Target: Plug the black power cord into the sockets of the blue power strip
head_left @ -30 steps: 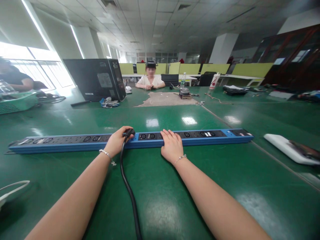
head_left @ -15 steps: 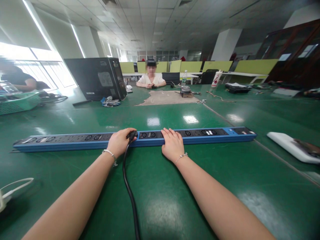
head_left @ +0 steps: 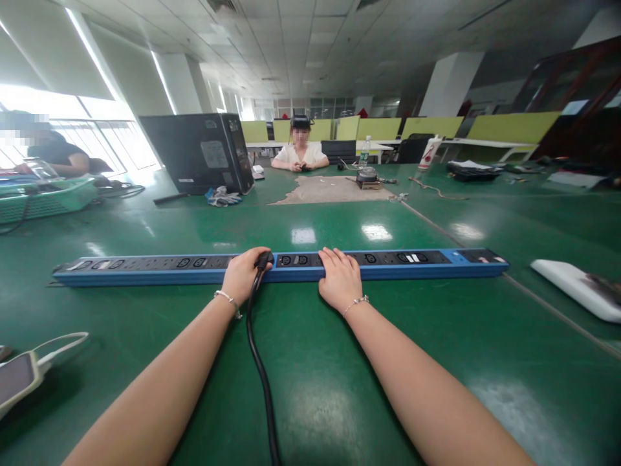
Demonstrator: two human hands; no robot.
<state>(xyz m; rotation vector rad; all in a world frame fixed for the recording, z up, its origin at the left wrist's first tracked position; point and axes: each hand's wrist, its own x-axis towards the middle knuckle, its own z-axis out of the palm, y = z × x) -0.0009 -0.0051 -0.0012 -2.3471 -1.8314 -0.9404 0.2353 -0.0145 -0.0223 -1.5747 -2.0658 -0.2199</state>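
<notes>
Daylight: window (head_left: 109,139), blown out, beyond left hand (head_left: 242,277), leftward. Glare patches: table (head_left: 194,223), beyond right hand (head_left: 342,279). Ceiling (head_left: 310,42): dim. Outer edges: stretched, soft.

Peripheral items on and around the green tabletop (head_left: 194,228).
A black computer tower (head_left: 187,155) stands left of center, with work gloves (head_left: 224,197) lying just in front; a green plastic basket (head_left: 58,202) sits farther left. Right of center, a clear plastic bottle (head_left: 364,153) stands near a white bottle (head_left: 429,154). A smartphone (head_left: 17,382) lies at near left. A seated person (head_left: 301,155) occupies the far side, behind a bare grey patch (head_left: 325,189).
</notes>
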